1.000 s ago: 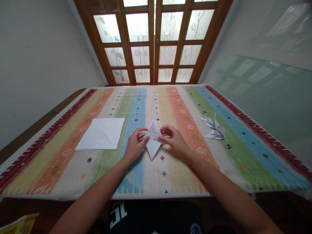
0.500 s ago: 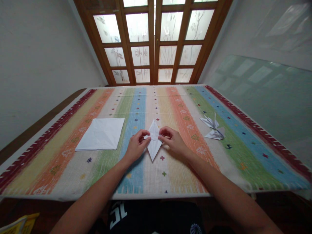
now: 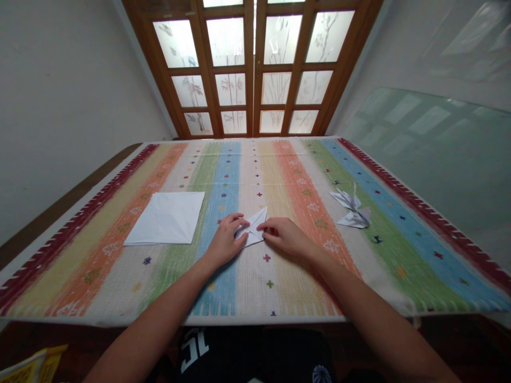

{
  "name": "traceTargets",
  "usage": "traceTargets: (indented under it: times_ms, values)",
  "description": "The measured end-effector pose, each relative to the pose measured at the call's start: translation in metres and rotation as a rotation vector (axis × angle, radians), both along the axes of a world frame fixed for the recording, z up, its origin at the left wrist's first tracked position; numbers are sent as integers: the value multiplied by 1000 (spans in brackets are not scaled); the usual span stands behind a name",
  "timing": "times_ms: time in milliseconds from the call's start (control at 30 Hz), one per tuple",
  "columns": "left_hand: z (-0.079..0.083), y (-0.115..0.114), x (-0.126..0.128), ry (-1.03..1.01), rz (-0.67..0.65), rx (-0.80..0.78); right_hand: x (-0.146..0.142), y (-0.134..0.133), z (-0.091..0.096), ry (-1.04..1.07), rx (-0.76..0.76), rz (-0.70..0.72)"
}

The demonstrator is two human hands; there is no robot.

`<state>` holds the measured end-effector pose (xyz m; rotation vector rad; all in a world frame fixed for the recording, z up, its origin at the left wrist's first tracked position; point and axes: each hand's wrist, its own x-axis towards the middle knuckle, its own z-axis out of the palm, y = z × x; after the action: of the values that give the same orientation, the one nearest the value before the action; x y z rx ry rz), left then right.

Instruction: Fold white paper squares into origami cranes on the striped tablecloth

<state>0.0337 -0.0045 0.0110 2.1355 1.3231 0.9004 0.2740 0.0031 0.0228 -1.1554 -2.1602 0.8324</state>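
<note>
A piece of folded white origami paper [image 3: 257,219] lies between my hands on the cloth, turned at a slant with one point aimed up and to the right. My left hand [image 3: 227,242] grips its left side, thumb near the lower edge and fingers across the upper part. At the right edge, my right hand [image 3: 286,234] has its thumb and fingertips closed together on the paper. Parts of the paper's left end are hidden under my left fingers.
A stack of white square paper [image 3: 167,218] lies to the left. On the right sit folded paper cranes [image 3: 353,210]. The striped tablecloth [image 3: 159,282] covers the table. Behind it stand wooden doors with glass panes [image 3: 229,90]. A yellow item [image 3: 51,364] shows at bottom left.
The folded paper has turned from pointing straight away from me to a slant, its far point swinging right. Both hands have shifted slightly, the right one a little lower.
</note>
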Motion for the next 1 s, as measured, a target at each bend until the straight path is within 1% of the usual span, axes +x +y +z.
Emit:
traceTargets:
  times_ms: [100,200,267,433,567,700,800,867,1000]
  values:
    - [0,-1,0,58,-15,-9,2,-1,3,-59,-4,18]
    - [0,-1,0,90,-40,-3,3,-2,5,-97,51,23]
    - [-1,-1,0,101,-43,8,3,-2,4,-81,100,52]
    - [-3,0,0,44,-105,-26,4,4,0,-58,129,192]
    - [-1,-1,0,32,-149,-34,6,9,-1,-108,170,213]
    - [5,-5,1,17,-203,-40,6,9,1,-112,182,236]
    - [12,-9,1,16,-204,-55,4,7,0,-123,170,201]
    - [16,-10,1,29,-181,-55,1,7,-1,-150,168,142]
    - [16,-8,0,45,-166,-58,-6,8,-4,-182,178,46]
